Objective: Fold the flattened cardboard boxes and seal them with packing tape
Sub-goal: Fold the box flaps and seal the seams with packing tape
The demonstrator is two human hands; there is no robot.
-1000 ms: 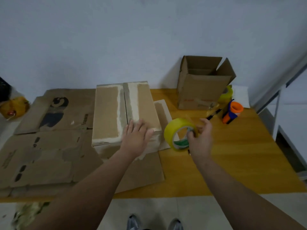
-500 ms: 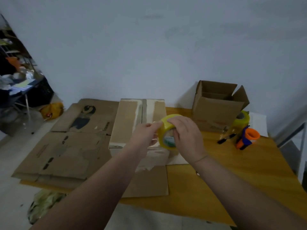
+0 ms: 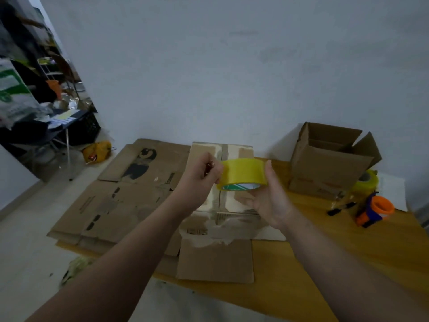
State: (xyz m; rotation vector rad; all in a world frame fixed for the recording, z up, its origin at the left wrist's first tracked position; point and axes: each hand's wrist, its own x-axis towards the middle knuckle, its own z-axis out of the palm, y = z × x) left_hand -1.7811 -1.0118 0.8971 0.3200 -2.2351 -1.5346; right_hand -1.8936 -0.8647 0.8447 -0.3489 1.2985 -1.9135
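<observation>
You hold a yellow roll of packing tape [image 3: 241, 174] in both hands, raised above a folded cardboard box [image 3: 222, 180] on a wooden table [image 3: 325, 263].

Your right hand [image 3: 267, 201] cups the roll from below and from its right side, fingers wrapped around it. Your left hand [image 3: 202, 180] pinches the roll's left edge between thumb and fingertips; whether a loose tape end is caught there is too small to tell. The folded box sits directly beneath the roll, its top flaps closed and streaked with pale tape marks. Flattened cardboard boxes [image 3: 111, 201] lie spread out to its left and in front of it. To the right stands an open cardboard box [image 3: 325, 168]. Beside that sit a second yellow tape roll [image 3: 366, 182], an orange and blue tape dispenser [image 3: 373, 210] and a black marker [image 3: 341, 208].
</observation>
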